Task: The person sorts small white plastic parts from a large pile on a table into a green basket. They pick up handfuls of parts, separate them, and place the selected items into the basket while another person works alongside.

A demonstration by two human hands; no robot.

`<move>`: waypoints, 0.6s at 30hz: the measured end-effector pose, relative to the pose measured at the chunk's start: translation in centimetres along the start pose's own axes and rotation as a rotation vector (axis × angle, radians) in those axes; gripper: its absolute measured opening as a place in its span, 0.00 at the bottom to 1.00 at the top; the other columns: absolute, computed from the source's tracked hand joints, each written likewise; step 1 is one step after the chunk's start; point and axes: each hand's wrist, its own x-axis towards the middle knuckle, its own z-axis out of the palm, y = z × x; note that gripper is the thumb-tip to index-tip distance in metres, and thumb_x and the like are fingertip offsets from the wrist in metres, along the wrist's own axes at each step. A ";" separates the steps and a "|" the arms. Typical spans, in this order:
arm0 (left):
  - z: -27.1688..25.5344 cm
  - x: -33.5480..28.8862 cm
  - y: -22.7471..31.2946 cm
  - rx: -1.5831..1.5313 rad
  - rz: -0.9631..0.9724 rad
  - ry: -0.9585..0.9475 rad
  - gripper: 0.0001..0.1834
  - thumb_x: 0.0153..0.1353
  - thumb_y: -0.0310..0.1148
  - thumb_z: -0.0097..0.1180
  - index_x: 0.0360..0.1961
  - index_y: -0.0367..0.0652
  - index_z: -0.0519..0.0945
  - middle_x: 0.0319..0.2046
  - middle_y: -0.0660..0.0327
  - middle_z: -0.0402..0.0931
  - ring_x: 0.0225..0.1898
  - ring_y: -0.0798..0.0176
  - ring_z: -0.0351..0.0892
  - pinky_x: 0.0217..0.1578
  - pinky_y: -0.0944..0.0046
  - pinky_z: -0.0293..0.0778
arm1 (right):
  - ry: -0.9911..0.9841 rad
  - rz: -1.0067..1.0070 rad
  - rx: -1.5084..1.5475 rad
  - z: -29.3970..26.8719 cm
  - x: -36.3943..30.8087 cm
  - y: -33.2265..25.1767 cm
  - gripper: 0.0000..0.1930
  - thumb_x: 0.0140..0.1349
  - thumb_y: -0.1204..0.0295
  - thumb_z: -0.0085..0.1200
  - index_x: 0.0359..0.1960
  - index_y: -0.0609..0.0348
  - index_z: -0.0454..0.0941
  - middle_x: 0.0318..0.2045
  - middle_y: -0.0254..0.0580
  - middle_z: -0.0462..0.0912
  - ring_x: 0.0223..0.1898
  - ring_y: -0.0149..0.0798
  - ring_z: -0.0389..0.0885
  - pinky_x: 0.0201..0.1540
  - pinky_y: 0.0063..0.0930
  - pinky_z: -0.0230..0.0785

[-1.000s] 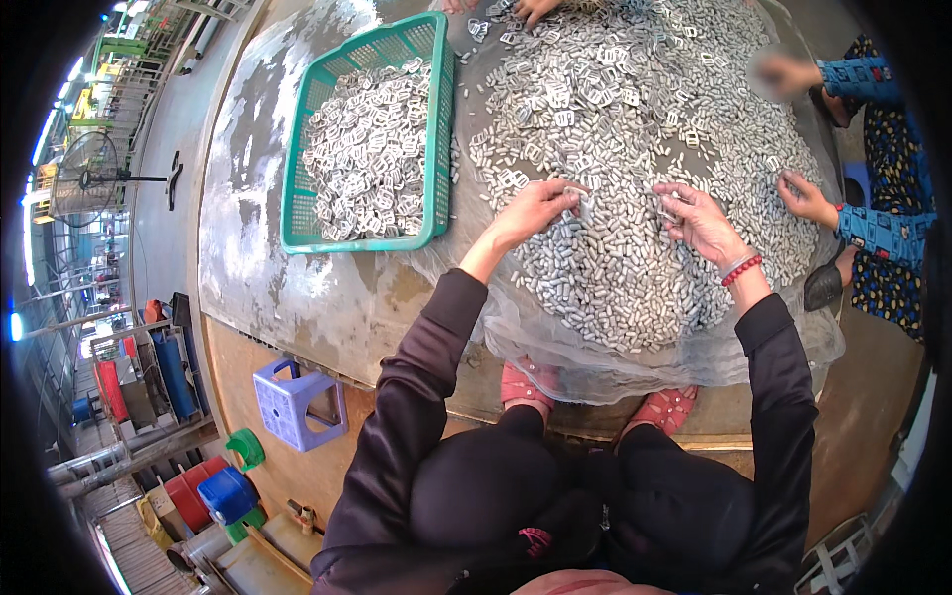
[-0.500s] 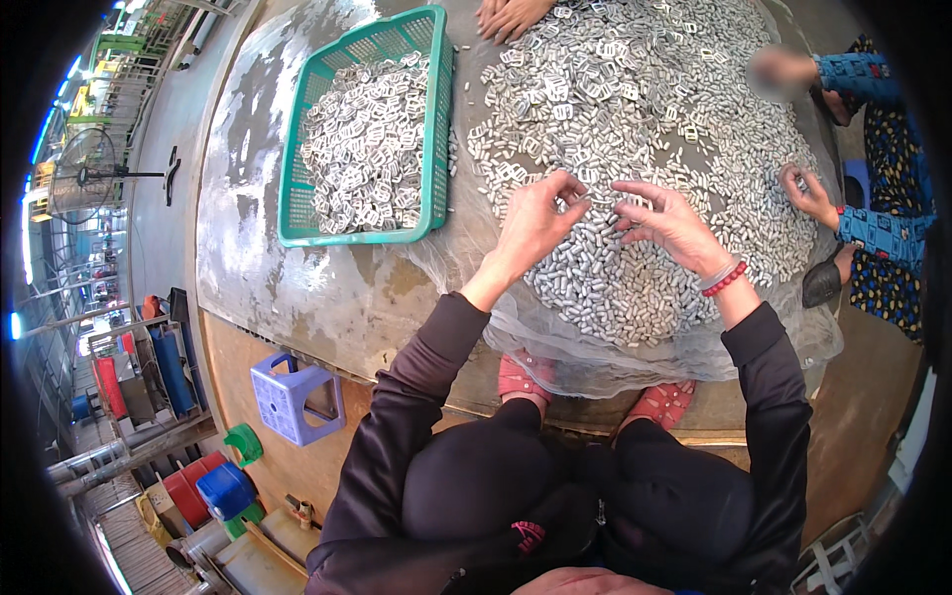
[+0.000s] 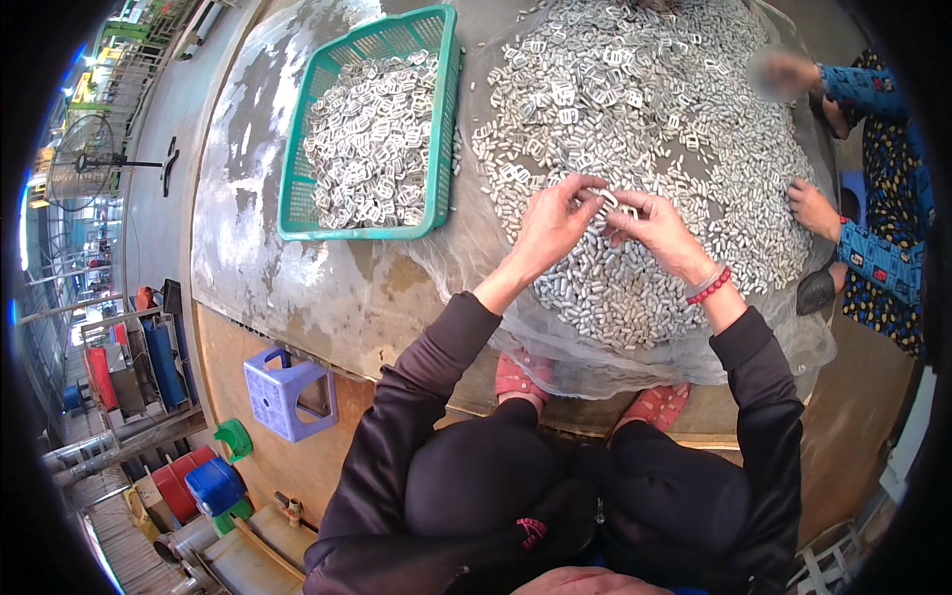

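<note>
Over the near part of the heap, my left hand (image 3: 553, 226) and my right hand (image 3: 662, 234) meet fingertip to fingertip. Between them is a small silvery metal buckle (image 3: 609, 202), pinched by the fingers of both hands, which partly cover it. Below and around them spreads a heap of small grey metal pellets (image 3: 610, 307), with similar slotted buckles (image 3: 565, 94) scattered on its far part. A red bead bracelet (image 3: 709, 286) circles my right wrist.
A green plastic basket (image 3: 446, 129) of buckles stands left of the heap. Thin clear sheeting (image 3: 585, 372) lies under the pellets. At the right, another person's hand (image 3: 815, 208) touches the heap's edge. A purple stool (image 3: 288, 397) stands on the floor at lower left.
My hands have come together, and the buckle now shows between their fingers. The person's hand at the right has lowered to the pellets. The far person's hands have left the top edge.
</note>
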 end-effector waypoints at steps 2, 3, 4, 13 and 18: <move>0.0 0.0 0.0 0.025 0.020 0.036 0.13 0.57 0.29 0.56 0.44 0.39 0.79 0.27 0.54 0.81 0.28 0.60 0.81 0.32 0.62 0.74 | -0.009 -0.047 -0.218 0.0 0.1 -0.1 0.19 0.64 0.69 0.53 0.53 0.70 0.73 0.27 0.37 0.81 0.27 0.28 0.79 0.30 0.21 0.71; -0.1 0.0 0.0 0.069 0.051 0.068 0.13 0.57 0.27 0.55 0.44 0.39 0.78 0.27 0.54 0.80 0.28 0.58 0.81 0.31 0.61 0.73 | 0.033 -0.100 -0.280 0.1 0.2 -0.1 0.17 0.63 0.70 0.53 0.49 0.70 0.75 0.22 0.35 0.80 0.22 0.26 0.77 0.28 0.20 0.69; -0.3 0.0 -0.1 0.057 -0.004 0.065 0.13 0.56 0.26 0.53 0.44 0.40 0.76 0.24 0.54 0.78 0.27 0.58 0.80 0.30 0.59 0.73 | 0.084 -0.054 -0.347 0.0 0.3 -0.3 0.14 0.61 0.71 0.54 0.45 0.68 0.77 0.21 0.36 0.80 0.21 0.25 0.77 0.27 0.20 0.68; 0.5 -0.8 -0.9 0.373 0.203 0.014 0.11 0.57 0.29 0.55 0.41 0.42 0.79 0.29 0.55 0.77 0.30 0.57 0.78 0.34 0.59 0.73 | 0.034 -0.252 -0.952 0.4 0.3 -0.8 0.10 0.54 0.68 0.60 0.27 0.65 0.80 0.23 0.46 0.73 0.27 0.43 0.74 0.33 0.36 0.65; -1.3 -0.8 -0.9 0.142 0.210 -0.136 0.17 0.57 0.37 0.60 0.46 0.40 0.79 0.33 0.52 0.78 0.37 0.50 0.79 0.37 0.56 0.73 | 0.062 -0.208 -0.552 -0.5 -0.2 -1.1 0.08 0.57 0.71 0.59 0.26 0.64 0.80 0.23 0.37 0.74 0.25 0.32 0.72 0.27 0.26 0.61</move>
